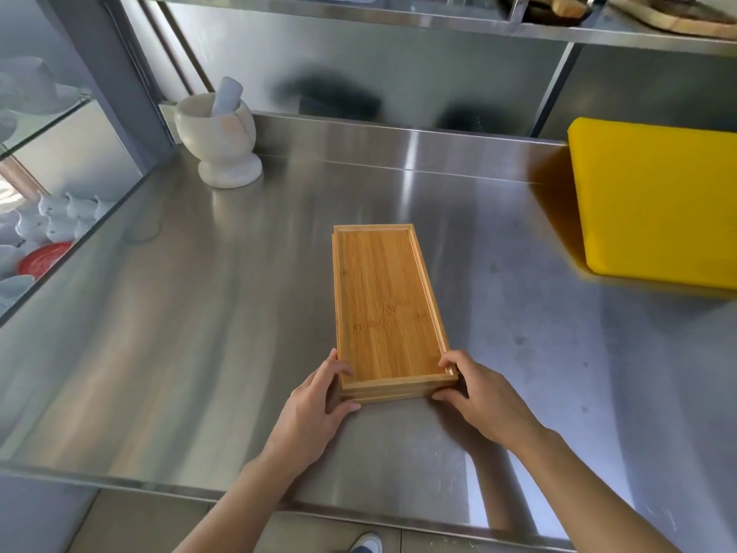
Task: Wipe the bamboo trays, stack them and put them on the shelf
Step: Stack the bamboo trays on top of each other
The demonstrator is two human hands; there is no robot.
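Observation:
A stack of rectangular bamboo trays (pixel 385 301) lies lengthwise on the steel counter (pixel 199 333), its short end facing me. My left hand (pixel 315 409) grips the stack's near left corner, thumb on the rim and fingers along the front edge. My right hand (pixel 478 397) holds the near right corner the same way. The stack rests flat on the counter, with three layers showing at its near end. A steel shelf (pixel 399 18) runs above the counter at the back.
A white stone mortar with pestle (pixel 223 141) stands at the back left. A thick yellow cutting board (pixel 658 205) lies at the right. Wooden boards (pixel 678 14) sit on the upper shelf at right. White cups (pixel 52 221) fill a glass case at the left.

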